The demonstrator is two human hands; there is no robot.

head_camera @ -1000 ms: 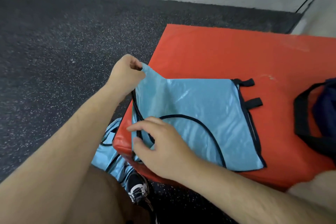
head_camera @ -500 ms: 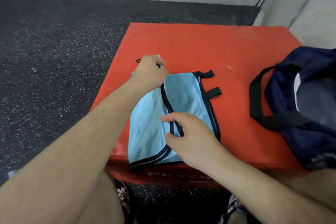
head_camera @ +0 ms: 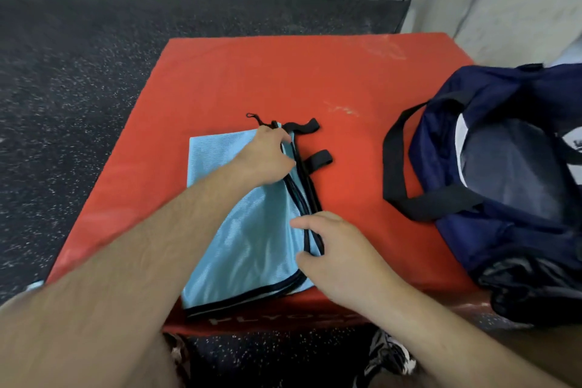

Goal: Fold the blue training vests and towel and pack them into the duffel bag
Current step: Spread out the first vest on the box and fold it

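Observation:
A light blue training vest [head_camera: 239, 230] with black trim lies folded into a narrow rectangle on the red padded box [head_camera: 283, 72], near its front edge. My left hand [head_camera: 267, 157] grips the folded-over layer at the vest's far right corner, fingers curled on the trim. My right hand [head_camera: 337, 252] rests on the vest's right edge nearer to me, index finger and thumb spread either side of the black trim. Two black straps [head_camera: 318, 157] stick out to the right of the vest. The navy duffel bag [head_camera: 510, 167] stands open on the box's right side.
The bag's black handle [head_camera: 393, 167] loops onto the box between vest and bag. Dark speckled floor [head_camera: 78, 88] surrounds the box, with a grey wall behind. A sliver of light blue fabric [head_camera: 34, 285] shows on the floor at the left. My shoes [head_camera: 387, 353] are below the box.
My left hand has carried the vest's left side over to the right, folding it in half. My right hand moved from the middle to the right edge. The view swung right onto the bag.

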